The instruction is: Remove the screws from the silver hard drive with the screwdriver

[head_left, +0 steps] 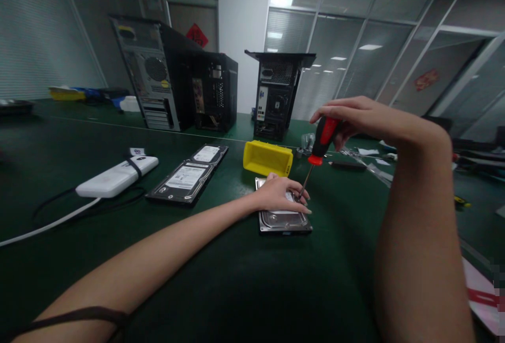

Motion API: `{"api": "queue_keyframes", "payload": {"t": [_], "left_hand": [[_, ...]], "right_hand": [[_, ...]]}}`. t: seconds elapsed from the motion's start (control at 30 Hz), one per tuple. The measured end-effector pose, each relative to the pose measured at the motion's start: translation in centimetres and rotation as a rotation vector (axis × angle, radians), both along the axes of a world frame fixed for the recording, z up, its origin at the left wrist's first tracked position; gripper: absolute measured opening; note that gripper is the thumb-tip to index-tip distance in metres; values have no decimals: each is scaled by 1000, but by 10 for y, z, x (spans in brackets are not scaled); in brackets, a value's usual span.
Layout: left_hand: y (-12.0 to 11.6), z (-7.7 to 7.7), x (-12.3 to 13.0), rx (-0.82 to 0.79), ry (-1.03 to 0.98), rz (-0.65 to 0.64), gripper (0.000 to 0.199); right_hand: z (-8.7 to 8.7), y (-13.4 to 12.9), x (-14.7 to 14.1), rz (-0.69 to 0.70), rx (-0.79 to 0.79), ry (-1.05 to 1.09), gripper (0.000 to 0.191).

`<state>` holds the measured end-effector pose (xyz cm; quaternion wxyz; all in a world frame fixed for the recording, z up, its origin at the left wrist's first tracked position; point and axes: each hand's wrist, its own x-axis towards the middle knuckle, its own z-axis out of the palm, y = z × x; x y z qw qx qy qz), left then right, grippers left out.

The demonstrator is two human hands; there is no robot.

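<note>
A silver hard drive [284,221] lies flat on the green table right in front of me. My left hand [281,194] is laid across it, holding it down, with thumb and fingers on either side of a screwdriver's tip. That screwdriver [325,133] has a red and black handle and stands tilted, its shaft running down to the drive's right side. My right hand [352,115] is closed around the top of the handle, wrist bent high. The exact spot under the tip is hidden by my left fingers. Just behind the drive sits a yellow plastic bin [267,158].
Two more hard drives [185,177] lie to the left, near a white power bank [118,175] with cables. Several computer towers [158,69] stand at the back. A dark pen-like tool [347,165] and loose small parts lie to the right.
</note>
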<state>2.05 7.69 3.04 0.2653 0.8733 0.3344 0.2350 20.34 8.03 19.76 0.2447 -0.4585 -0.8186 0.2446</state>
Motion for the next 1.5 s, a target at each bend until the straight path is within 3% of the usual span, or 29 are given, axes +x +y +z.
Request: {"api": "queue_keyframes", "payload": {"t": [0.23,0.5,0.87,1.03,1.2,1.5], "left_hand": [[0,0,0,-4,-12,-3,39],[0,1,1,13,21,6,39],[0,2,1,6,23,6,39],[1,2,0,12,34,7,40],[1,1,0,12,36,19,39],[1,0,0,22,40,14,39]], "right_hand": [[2,0,0,-26,83,-54,58],[1,-1,-2,-56,252,-198,59],[2,1,-3,-148,197,-257,55],[4,-2,6,-49,133,-180,50],[7,-12,2,-61,67,-127,50],[6,-8,2,-49,95,-174,48]]}}
